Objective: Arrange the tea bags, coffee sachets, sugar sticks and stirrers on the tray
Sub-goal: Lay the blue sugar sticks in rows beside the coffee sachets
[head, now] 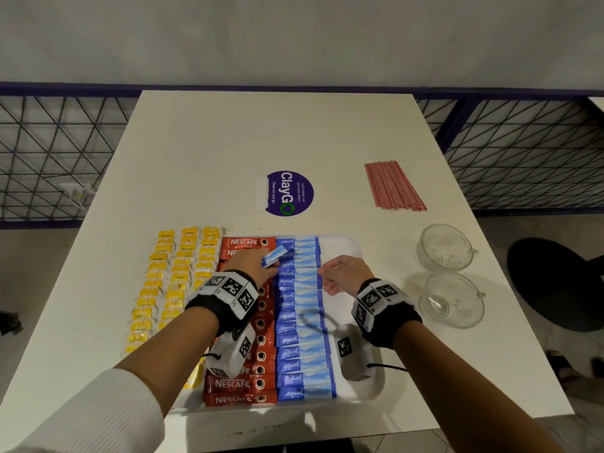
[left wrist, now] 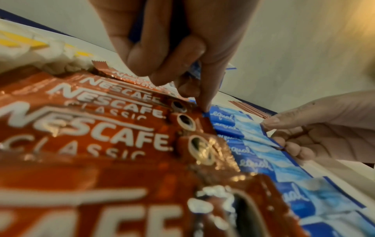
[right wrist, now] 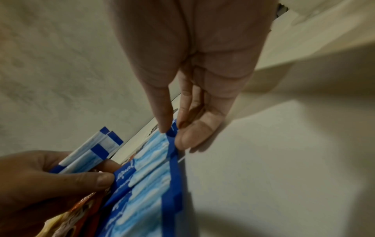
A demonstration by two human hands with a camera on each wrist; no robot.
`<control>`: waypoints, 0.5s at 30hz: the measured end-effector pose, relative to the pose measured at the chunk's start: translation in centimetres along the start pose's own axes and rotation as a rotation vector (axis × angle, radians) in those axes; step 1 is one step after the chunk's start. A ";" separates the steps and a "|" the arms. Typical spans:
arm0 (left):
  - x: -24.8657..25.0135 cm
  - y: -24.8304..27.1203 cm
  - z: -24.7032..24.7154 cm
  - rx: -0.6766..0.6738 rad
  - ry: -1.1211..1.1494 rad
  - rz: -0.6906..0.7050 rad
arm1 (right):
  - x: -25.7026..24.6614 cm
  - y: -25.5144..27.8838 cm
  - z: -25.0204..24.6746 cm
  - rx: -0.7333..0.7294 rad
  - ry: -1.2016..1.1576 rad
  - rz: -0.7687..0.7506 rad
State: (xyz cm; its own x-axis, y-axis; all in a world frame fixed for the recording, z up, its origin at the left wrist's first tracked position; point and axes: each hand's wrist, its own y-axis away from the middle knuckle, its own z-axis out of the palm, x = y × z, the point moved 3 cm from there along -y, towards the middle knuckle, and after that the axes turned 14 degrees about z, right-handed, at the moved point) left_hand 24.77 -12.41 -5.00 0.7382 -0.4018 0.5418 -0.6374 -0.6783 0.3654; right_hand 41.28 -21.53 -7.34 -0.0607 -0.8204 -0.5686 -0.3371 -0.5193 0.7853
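A white tray [head: 343,246] sat at the near edge of the white table [head: 228,142]. On it ran a column of red coffee sachets [head: 248,385] and, touching them on the right, a column of blue sugar sticks [head: 304,338] that overlapped one another from the tray's far edge to its near edge. The strip along the tray's right edge was bare. Yellow tea bags [head: 170,289] lay in rows left of the coffee sachets, along the table's left edge; whether they were on the tray could not be told.

The left hand [head: 258,268] hovered over the far end of the coffee column, fingers curled round a few loose sugar sticks [head: 274,256], with one fingertip [left wrist: 207,107] pressed down at the seam between coffee and sugar. The right hand [head: 343,274] pinched the right end of one sugar stick in the column between thumb [right wrist: 162,115] and fingers, near the tray's far right corner.

A bundle of red stirrers [head: 394,186] lay near the table's far right corner, well apart from the tray. Two glass bowls [head: 446,246] stood by the right edge, and a round purple sticker [head: 289,192] marked the table's middle.
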 end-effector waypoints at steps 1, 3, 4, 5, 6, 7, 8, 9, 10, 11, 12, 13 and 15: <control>0.0 0.0 0.0 -0.007 -0.009 0.002 | 0.0 0.0 0.0 0.005 0.003 0.002; 0.1 0.0 0.0 -0.012 -0.018 0.005 | 0.0 -0.1 0.0 0.012 0.012 0.002; 0.1 -0.1 0.1 -0.015 -0.023 0.007 | 0.0 -0.1 0.0 0.013 0.019 0.005; 0.2 -0.1 0.1 -0.018 -0.027 0.009 | 0.0 -0.1 0.0 0.014 0.025 0.009; 0.3 -0.1 0.1 -0.020 -0.028 0.010 | 0.0 -0.1 0.1 0.015 0.029 0.012; 0.4 -0.1 0.0 -0.021 -0.026 0.009 | 0.0 -0.1 0.1 0.014 0.029 0.015; 0.4 -0.1 0.0 -0.021 -0.021 0.007 | 0.0 0.0 0.1 0.013 0.026 0.017; 0.5 -0.1 0.0 -0.020 -0.016 0.006 | -0.1 0.0 0.1 0.012 0.026 0.019; 0.6 -0.1 0.0 -0.017 -0.009 0.006 | -0.1 0.0 0.2 0.015 0.033 0.018; 0.6 -0.1 -0.1 -0.012 -0.001 0.006 | -0.1 0.0 0.2 0.019 0.043 0.017; 0.6 -0.1 -0.1 -0.005 0.008 0.006 | -0.1 -0.1 0.2 0.024 0.053 0.014; 0.6 -0.1 -0.1 0.002 0.018 0.008 | -0.1 -0.1 0.2 0.028 0.060 0.011; 0.7 0.0 -0.1 0.014 0.032 0.010 | -0.1 -0.2 0.2 0.028 0.062 0.006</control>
State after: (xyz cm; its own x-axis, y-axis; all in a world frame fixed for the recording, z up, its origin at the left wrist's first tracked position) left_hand 25.26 -12.58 -4.57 0.7239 -0.3891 0.5696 -0.6416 -0.6831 0.3488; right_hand 41.13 -21.31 -7.52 -0.0049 -0.8372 -0.5468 -0.3628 -0.5081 0.7812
